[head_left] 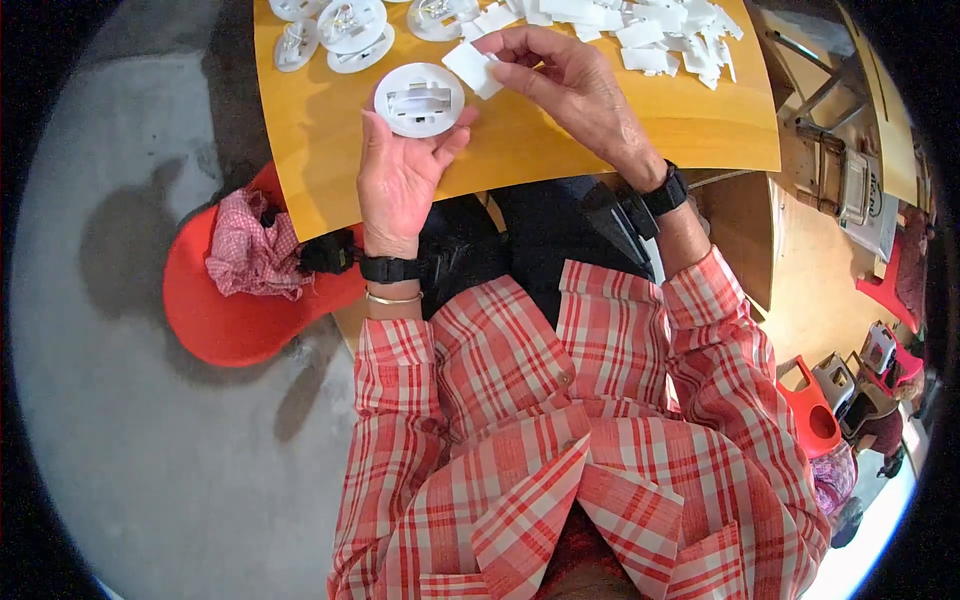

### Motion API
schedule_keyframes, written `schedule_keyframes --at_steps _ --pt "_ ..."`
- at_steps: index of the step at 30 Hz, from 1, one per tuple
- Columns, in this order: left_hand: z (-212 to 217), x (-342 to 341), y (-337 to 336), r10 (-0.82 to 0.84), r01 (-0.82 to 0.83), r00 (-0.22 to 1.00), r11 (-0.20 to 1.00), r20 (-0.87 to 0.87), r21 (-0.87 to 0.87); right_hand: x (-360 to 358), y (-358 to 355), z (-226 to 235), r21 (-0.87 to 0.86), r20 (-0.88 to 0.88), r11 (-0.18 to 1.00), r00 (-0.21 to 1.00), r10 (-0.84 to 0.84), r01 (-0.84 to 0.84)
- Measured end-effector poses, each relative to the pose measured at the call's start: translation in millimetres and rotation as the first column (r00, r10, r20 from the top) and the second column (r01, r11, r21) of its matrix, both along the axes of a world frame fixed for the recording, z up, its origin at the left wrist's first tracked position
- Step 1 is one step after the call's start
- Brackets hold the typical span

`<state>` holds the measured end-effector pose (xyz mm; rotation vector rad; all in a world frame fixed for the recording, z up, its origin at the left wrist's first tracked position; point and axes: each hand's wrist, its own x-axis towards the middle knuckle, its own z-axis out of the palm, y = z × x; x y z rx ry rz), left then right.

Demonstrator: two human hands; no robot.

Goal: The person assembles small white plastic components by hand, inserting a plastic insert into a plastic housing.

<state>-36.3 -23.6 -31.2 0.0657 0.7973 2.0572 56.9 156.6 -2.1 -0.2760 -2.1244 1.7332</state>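
Left hand (400,170) grips 1 round white disc (419,98) over the table (330,150); right hand (570,80) pinches 1 white card (472,68) touching the disc's rim.

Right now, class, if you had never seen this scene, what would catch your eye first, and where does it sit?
First, the two hands over the yellow table: the left hand holds a round white disc, and the right hand pinches a small white rectangular piece beside it. Next, the heap of white pieces along the table's far edge, and the red stool with checked cloth at left.
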Motion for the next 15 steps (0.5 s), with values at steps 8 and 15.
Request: schedule_keyframes --at_steps 8,15 --pt "1.4 0.3 0.3 -0.001 0.001 1.000 1.000 -0.028 -0.005 -4.2 -9.5 3.2 -0.011 -0.028 0.998 0.998 -0.062 0.062" --pt "1.8 0.6 0.6 -0.034 0.033 0.997 0.999 -0.071 -0.013 -9.5 -20.7 36.5 0.104 -0.032 0.991 0.996 -0.085 0.088"
